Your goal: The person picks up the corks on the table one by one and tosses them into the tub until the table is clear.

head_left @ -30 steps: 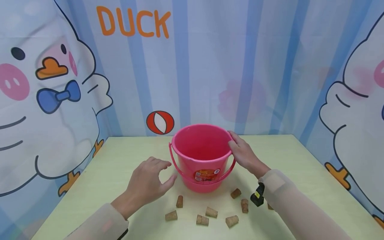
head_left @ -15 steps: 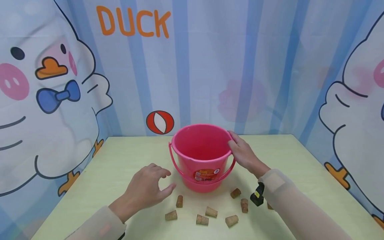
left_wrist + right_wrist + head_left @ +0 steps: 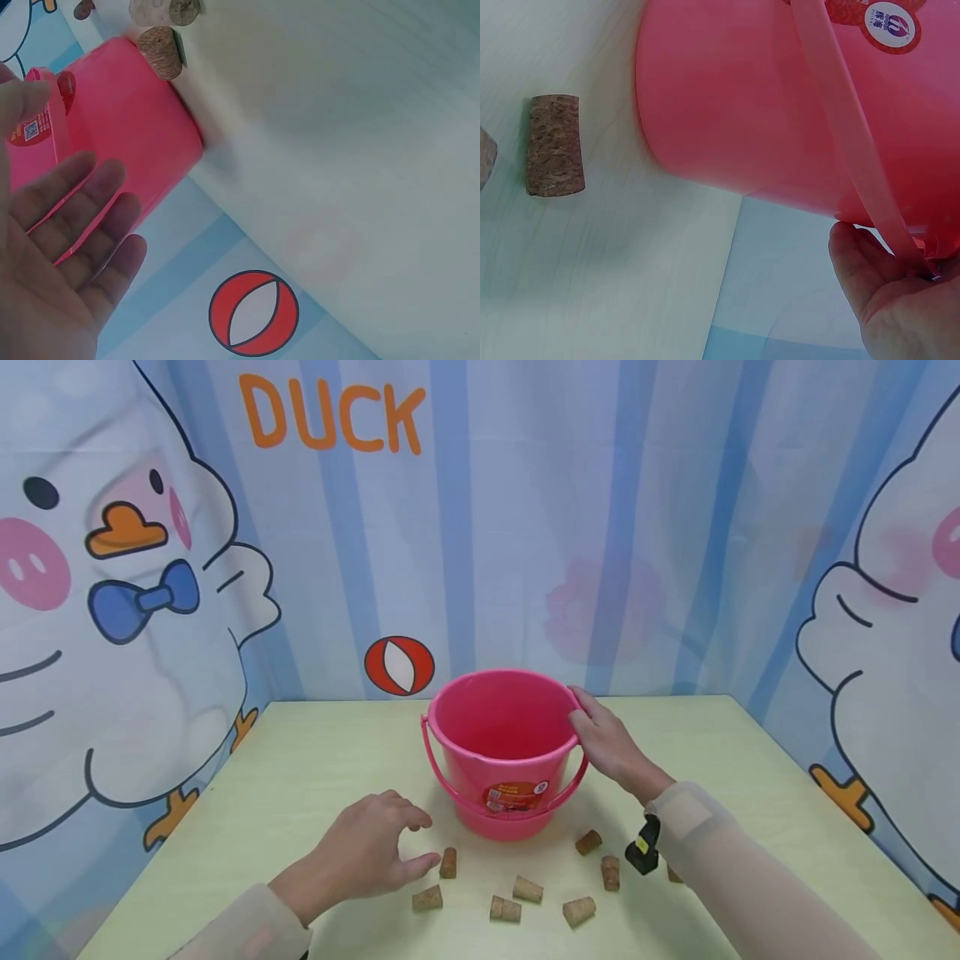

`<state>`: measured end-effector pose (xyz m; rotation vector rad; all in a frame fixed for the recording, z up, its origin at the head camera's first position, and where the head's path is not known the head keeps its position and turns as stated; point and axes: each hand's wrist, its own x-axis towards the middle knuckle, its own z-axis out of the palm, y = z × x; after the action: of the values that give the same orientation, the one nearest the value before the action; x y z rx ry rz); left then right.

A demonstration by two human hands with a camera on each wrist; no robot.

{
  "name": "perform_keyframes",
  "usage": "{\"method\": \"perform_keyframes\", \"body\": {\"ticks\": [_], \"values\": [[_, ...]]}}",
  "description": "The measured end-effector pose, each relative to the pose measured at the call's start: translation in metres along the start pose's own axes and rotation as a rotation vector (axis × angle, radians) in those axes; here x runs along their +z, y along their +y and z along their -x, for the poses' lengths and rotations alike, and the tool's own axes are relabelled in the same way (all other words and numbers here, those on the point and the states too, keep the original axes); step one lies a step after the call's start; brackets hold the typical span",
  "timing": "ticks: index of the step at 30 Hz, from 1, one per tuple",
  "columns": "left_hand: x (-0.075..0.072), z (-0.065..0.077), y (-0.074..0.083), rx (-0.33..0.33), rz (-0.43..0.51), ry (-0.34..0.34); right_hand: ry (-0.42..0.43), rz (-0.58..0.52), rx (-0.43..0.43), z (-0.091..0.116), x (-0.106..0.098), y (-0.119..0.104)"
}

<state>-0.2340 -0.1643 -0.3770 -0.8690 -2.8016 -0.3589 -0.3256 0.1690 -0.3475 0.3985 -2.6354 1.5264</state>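
A pink bucket (image 3: 467, 772) stands upright on the table, its handle (image 3: 433, 767) hanging down across the front. My right hand (image 3: 613, 745) grips the rim on the right side, thumb over the edge and fingers outside the wall. My left hand (image 3: 362, 850) hovers left of the bucket, thumb and fingers spread apart with nothing between them. Just right of its thumb tip stands a brown cork (image 3: 448, 863); another cork (image 3: 427, 898) lies below the hand. In the left wrist view the palm and fingers (image 3: 103, 187) overlap the bucket.
More corks lie in front of the bucket, including a pale cork (image 3: 528, 889) and a dark cork (image 3: 588, 842). One cork (image 3: 676, 875) is partly hidden by the right sleeve. A duck-print curtain (image 3: 510, 527) borders the light yellow table (image 3: 315, 735) at the back and sides.
My left hand has moved down from beside the bucket's handle toward the corks, staying spread. The right hand, bucket and corks stay where they were.
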Motion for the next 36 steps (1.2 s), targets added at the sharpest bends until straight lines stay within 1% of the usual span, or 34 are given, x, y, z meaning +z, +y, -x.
{"method": "perform_keyframes", "body": {"ticks": [4, 9, 15, 21, 29, 36], "values": [[0.002, 0.001, 0.0, 0.003, 0.026, -0.057, -0.001, -0.002, 0.008, 0.0, 0.0, 0.0], [0.006, 0.003, -0.001, 0.017, 0.037, -0.1, -0.002, -0.005, 0.017, 0.001, 0.0, 0.0], [0.014, 0.007, -0.003, 0.025, 0.067, -0.149, 0.0, -0.004, 0.004, 0.0, 0.0, 0.0], [0.022, 0.013, -0.004, 0.079, 0.066, -0.143, 0.004, -0.005, 0.007, 0.0, 0.001, 0.0], [0.026, 0.016, -0.001, 0.134, 0.065, -0.133, 0.002, -0.001, 0.002, 0.001, 0.0, 0.0], [0.03, 0.017, 0.0, 0.14, 0.048, -0.144, -0.001, -0.007, -0.001, 0.001, 0.0, -0.001]]}}
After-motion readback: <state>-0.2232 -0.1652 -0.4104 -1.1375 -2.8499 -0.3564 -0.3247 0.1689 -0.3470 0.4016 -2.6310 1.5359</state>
